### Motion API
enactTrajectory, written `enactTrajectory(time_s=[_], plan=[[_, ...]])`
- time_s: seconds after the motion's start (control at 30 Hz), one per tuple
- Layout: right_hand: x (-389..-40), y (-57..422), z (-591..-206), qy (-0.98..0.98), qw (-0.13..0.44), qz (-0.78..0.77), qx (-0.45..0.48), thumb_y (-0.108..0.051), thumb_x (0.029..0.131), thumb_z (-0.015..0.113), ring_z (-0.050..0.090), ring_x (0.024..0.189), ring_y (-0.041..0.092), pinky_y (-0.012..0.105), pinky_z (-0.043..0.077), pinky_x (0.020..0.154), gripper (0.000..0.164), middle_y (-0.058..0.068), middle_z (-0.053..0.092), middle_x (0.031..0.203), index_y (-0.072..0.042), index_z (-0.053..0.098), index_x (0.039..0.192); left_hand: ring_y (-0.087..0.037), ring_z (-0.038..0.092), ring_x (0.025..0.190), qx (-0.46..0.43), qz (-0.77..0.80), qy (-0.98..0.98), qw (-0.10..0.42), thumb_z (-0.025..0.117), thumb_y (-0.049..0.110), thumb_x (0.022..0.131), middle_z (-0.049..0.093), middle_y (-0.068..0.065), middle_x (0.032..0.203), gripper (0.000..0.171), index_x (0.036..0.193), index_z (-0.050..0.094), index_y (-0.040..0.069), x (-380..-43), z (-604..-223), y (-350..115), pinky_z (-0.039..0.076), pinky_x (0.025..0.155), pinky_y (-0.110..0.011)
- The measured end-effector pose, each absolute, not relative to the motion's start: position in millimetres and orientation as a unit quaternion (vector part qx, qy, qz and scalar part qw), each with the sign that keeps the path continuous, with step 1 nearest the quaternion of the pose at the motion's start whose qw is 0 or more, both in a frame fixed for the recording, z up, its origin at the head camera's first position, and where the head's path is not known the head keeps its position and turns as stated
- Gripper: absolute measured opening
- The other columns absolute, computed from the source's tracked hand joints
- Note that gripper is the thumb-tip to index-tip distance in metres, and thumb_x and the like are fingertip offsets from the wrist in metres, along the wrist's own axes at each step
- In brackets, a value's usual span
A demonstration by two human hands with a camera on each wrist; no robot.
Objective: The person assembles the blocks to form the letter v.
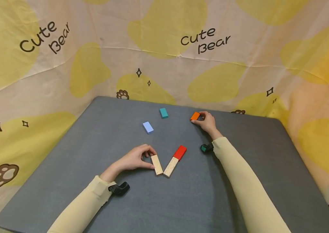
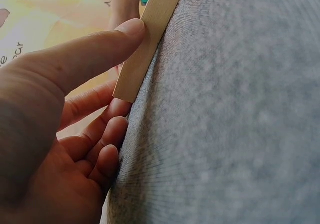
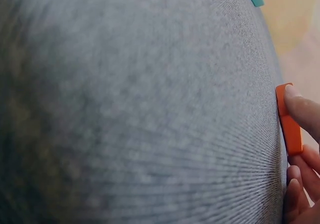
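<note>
My left hand (image 1: 136, 158) is pinching a plain wooden block (image 1: 157, 165), a speckled block (image 1: 170, 167) slanting just beside, touching the red block (image 1: 180, 152); past the blue block (image 1: 148, 127), my right hand (image 1: 208, 123) is gripping the orange block (image 1: 195, 116) near the table's (image 1: 153, 207) back edge.

Grey tabletop (image 1: 109, 129), two plain wooden blocks (image 1: 157, 165), red block (image 1: 180, 152), orange block (image 1: 195, 116), light blue block (image 1: 148, 127), teal block (image 1: 163, 113)

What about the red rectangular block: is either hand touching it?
No, the red rectangular block lies untouched: the left hand grips a pale wooden rectangular block, the right hand an orange rectangular block.
</note>
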State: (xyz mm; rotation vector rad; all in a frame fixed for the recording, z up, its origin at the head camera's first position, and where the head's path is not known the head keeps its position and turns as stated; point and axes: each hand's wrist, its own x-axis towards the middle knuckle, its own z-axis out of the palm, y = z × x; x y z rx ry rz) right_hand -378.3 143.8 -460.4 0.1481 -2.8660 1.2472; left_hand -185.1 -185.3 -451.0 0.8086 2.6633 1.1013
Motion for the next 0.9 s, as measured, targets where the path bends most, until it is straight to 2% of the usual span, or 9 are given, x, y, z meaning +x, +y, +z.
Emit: enactTrajectory(time_s=[0.17, 0.4, 0.9], plan=[[-376.7, 145.0, -459.7, -0.913, 0.008, 0.405, 0.038, -0.033, 0.083, 0.073, 0.048, 0.12, 0.032, 0.044, 0.04, 0.1, 0.066, 0.019, 0.051, 0.132, -0.003, 0.046, 0.135, -0.014, 0.053, 0.087, 0.271, 0.366, 0.887, 0.074, 0.081, 0.037, 0.073, 0.057, 0.005, 0.098, 0.045, 0.11, 0.063, 0.019, -186.2, -451.3, -185.2, 0.043, 0.071, -0.022], [-368.0, 142.7, -454.3, -0.918, 0.02, 0.397, 0.007, -0.038, 0.078, 0.077, 0.053, 0.11, 0.03, 0.042, 0.045, 0.092, 0.067, 0.017, 0.057, 0.122, -0.005, 0.052, 0.131, -0.012, 0.053, 0.086, 0.276, 0.364, 0.887, 0.068, 0.081, 0.038, 0.074, 0.057, 0.006, 0.098, 0.044, 0.11, 0.063, 0.02, -186.8, -453.1, -186.1, 0.043, 0.071, -0.023], [-339.8, 141.4, -440.6, -0.903, 0.027, 0.428, -0.007, -0.04, 0.075, 0.079, 0.061, 0.109, 0.027, 0.039, 0.049, 0.089, 0.066, 0.015, 0.063, 0.12, -0.005, 0.056, 0.126, -0.013, 0.053, 0.086, 0.27, 0.365, 0.888, 0.068, 0.081, 0.039, 0.073, 0.057, 0.006, 0.097, 0.044, 0.109, 0.063, 0.021, -191.5, -456.6, -185.7, 0.043, 0.07, -0.022]])
